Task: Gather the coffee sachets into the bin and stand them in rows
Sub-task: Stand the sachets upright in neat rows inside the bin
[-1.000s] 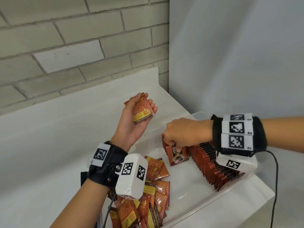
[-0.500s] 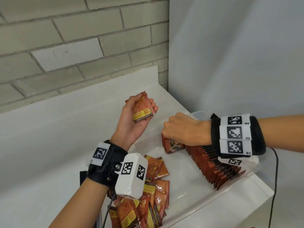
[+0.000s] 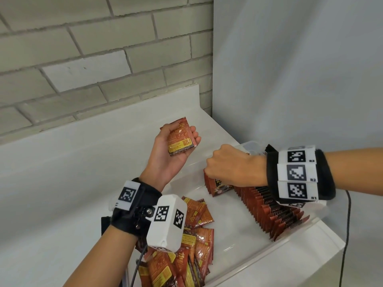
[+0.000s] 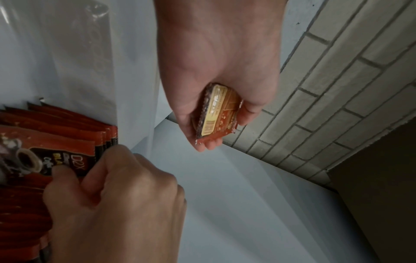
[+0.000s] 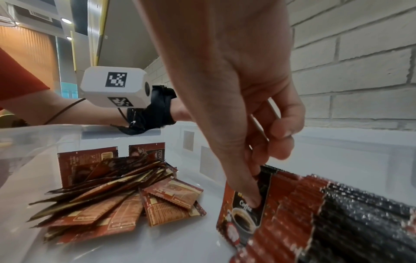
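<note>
A clear plastic bin (image 3: 232, 228) sits on a white counter. Along its right side several red-brown coffee sachets stand in a row (image 3: 271, 214) (image 5: 337, 222). My right hand (image 3: 211, 179) pinches the top of the front sachet (image 3: 219, 188) (image 5: 243, 218) of that row, thumb on its printed face and fingers curled behind it. My left hand (image 3: 180, 134) is raised palm up beyond the bin's far left and grips a small stack of sachets (image 3: 181, 139) (image 4: 217, 113). A loose pile of sachets (image 3: 192, 243) (image 5: 108, 195) lies in the bin's near left part.
The white counter (image 3: 62, 183) ends at a brick wall (image 3: 103, 59) behind and a grey wall (image 3: 300, 79) on the right. A black cable (image 3: 348, 224) hangs off the counter's right edge. Bare bin floor shows between the pile and the row.
My right hand has moved the front sachet back from its forward lean until it stands against the row. The left hand with its stack has hardly shifted.
</note>
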The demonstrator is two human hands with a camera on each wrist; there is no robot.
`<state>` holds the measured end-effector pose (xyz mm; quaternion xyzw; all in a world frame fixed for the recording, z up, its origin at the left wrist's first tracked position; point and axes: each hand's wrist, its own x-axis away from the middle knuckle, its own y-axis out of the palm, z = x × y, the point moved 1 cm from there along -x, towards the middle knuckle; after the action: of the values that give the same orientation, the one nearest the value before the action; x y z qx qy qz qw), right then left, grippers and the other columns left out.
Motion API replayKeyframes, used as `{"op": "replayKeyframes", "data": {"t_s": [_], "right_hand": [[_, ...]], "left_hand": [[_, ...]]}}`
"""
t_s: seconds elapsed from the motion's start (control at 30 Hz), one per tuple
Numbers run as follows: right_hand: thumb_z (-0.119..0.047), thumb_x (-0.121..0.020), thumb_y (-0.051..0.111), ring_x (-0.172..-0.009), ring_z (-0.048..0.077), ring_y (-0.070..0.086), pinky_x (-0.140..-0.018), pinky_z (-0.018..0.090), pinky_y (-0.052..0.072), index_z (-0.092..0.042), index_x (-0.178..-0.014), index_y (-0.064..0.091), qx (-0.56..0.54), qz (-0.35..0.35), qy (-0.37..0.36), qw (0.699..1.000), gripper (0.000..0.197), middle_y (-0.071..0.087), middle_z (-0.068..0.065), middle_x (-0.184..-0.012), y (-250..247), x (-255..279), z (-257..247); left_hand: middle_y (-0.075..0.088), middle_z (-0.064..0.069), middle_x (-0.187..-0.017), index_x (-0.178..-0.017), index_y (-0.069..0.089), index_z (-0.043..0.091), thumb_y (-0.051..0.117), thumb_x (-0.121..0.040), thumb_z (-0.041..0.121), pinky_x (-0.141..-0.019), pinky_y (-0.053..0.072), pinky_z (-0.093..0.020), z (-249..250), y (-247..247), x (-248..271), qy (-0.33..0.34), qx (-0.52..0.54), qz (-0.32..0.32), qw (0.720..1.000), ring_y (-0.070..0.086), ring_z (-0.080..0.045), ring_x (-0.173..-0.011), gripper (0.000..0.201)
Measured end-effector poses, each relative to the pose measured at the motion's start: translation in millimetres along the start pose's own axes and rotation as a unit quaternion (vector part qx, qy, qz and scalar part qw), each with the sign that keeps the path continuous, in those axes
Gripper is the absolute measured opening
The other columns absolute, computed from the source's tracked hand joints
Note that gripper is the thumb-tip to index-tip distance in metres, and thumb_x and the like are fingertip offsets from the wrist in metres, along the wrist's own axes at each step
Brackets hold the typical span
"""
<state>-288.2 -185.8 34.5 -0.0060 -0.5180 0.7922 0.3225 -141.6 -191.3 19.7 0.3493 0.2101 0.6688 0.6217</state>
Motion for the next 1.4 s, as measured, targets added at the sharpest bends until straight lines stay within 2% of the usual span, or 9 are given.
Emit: {"op": "replayKeyframes", "data": {"t_s": [0.13,0.23,0.4,0.6,0.73,0.97,1.1,1.27,1.4], "right_hand": [[-0.028,-0.092,0.06,-0.092,0.028,0.061,-0.06,0.029,0.029,-0.01,-0.103,0.061,-0.054,-0.03,0.01,0.998,0.02,0.062,0.006,-0.103,-5.0,3.3,6.0],[-0.048,-0.08,0.071,-0.062,0.016,0.049,-0.049,0.025,0.028,-0.015,-0.069,0.048,-0.217,-0.039,0.056,0.974,0.042,0.049,-0.003,-0.071,-12.6,8.1,23.6],[-0.051,-0.076,0.073,-0.052,0.01,0.065,-0.046,0.012,0.044,-0.015,-0.086,0.065,-0.553,0.083,0.131,0.818,0.038,0.071,0.006,-0.08,-17.5,8.0,47.9],[-0.012,-0.089,0.066,-0.074,0.011,0.065,-0.062,0.02,0.054,-0.004,-0.112,0.062,-0.769,0.086,0.07,0.629,0.025,0.07,0.013,-0.102,-19.9,8.5,42.5],[-0.008,-0.091,0.06,-0.082,0.01,0.065,-0.068,0.02,0.052,-0.002,-0.119,0.059,-0.825,0.072,0.03,0.56,0.029,0.066,0.016,-0.107,-19.4,14.5,42.9],[-0.017,-0.088,0.066,-0.068,0.004,0.061,-0.062,0.015,0.049,-0.004,-0.108,0.07,-0.763,0.205,0.102,0.604,0.024,0.072,0.007,-0.092,-18.1,17.5,50.9],[-0.02,-0.083,0.071,-0.079,0.01,0.065,-0.071,0.019,0.051,-0.014,-0.103,0.075,-0.687,0.335,0.1,0.637,0.021,0.073,0.006,-0.094,-19.0,18.6,60.3],[-0.013,-0.083,0.069,-0.105,0.008,0.06,-0.091,0.023,0.05,-0.029,-0.111,0.067,-0.563,0.358,0.069,0.742,0.032,0.066,-0.007,-0.114,-13.4,21.3,65.9],[-0.001,-0.088,0.062,-0.112,0.004,0.059,-0.088,0.014,0.049,-0.023,-0.123,0.062,-0.654,0.306,0.082,0.688,0.041,0.065,-0.004,-0.12,-7.6,23.4,68.3]], "left_hand": [[0.068,-0.014,-0.088,-0.103,0.061,0.004,0.051,-0.095,0.023,-0.087,0.054,-0.036,0.2,1.3,1.1,-0.001,-0.005,-0.007,1.0,0.067,-0.024,-0.079,0.023],[0.067,-0.013,-0.091,-0.104,0.061,0.007,0.051,-0.095,0.025,-0.09,0.052,-0.037,-0.8,2.0,2.0,-0.006,-0.015,-0.018,1.0,0.065,-0.024,-0.084,0.022],[0.068,-0.01,-0.094,-0.103,0.065,0.013,0.056,-0.089,0.026,-0.086,0.05,-0.034,-2.4,4.7,4.0,-0.015,-0.064,-0.034,0.997,0.063,-0.022,-0.093,0.022],[0.059,-0.016,-0.121,-0.119,0.053,0.012,0.055,-0.091,0.029,-0.097,0.045,-0.039,-4.9,3.8,3.4,-0.028,-0.095,-0.056,0.994,0.058,-0.027,-0.113,0.033],[0.067,-0.011,-0.102,-0.111,0.055,0.013,0.048,-0.097,0.031,-0.076,0.054,-0.03,-2.5,5.6,5.4,-0.018,-0.109,-0.085,0.99,0.067,-0.019,-0.088,0.023],[0.069,-0.006,-0.104,-0.106,0.07,0.017,0.038,-0.089,0.056,-0.093,0.047,-0.035,-4.2,11.2,10.2,0.029,-0.143,-0.13,0.981,0.065,-0.018,-0.096,0.053],[0.068,-0.009,-0.1,-0.11,0.069,0.011,0.031,-0.075,0.079,-0.078,0.052,-0.031,-2.7,8.5,5.7,-0.031,-0.155,-0.094,0.983,0.065,-0.022,-0.087,0.086],[0.063,-0.005,-0.076,-0.081,0.075,0.014,0.053,-0.089,0.035,-0.055,0.049,-0.019,-2.5,10.9,10.1,-0.004,-0.138,-0.116,0.984,0.058,-0.012,-0.061,0.032],[0.068,-0.009,-0.094,-0.098,0.07,0.005,0.058,-0.084,0.018,-0.067,0.055,-0.02,-1.3,7.3,7.6,0.035,-0.151,-0.103,0.983,0.064,-0.014,-0.08,0.023]]}}
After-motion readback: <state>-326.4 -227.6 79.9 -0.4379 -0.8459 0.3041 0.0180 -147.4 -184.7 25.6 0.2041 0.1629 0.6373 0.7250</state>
